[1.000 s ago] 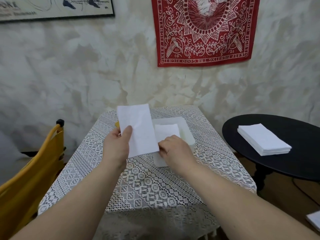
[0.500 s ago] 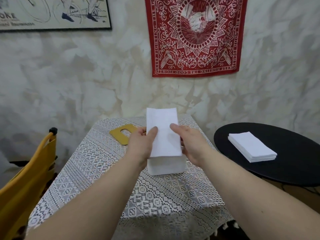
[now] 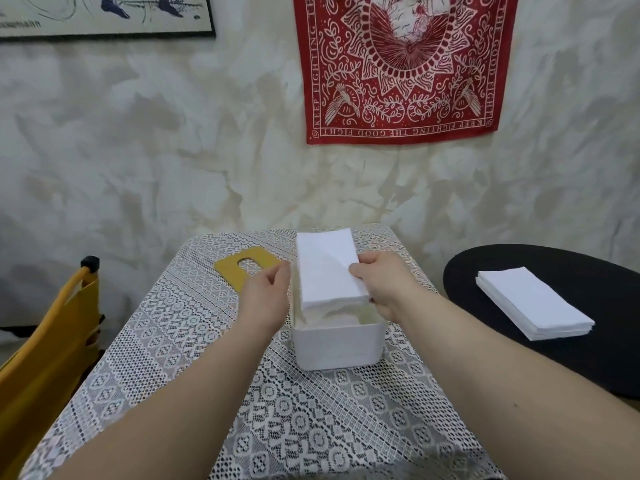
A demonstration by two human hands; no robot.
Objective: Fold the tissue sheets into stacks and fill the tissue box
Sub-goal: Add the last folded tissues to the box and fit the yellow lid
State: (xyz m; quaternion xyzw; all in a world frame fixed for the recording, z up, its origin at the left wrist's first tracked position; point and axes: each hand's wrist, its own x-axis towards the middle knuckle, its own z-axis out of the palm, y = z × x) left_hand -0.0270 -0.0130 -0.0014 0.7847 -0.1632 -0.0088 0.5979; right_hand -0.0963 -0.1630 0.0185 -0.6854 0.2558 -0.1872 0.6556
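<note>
A folded tissue stack [image 3: 329,268] is pinched at its right edge by the right hand [image 3: 382,285], tilted over the open white tissue box [image 3: 337,344] on the worktop. The left hand [image 3: 268,294], fingers relaxed, holds nothing beside the box. The stack should be levelled, then lowered flat inside.

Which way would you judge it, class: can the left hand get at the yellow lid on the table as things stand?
Probably yes. The left hand holds nothing and hovers beside the yellow lid, which lies flat on the lace tablecloth with nothing between them.
</note>
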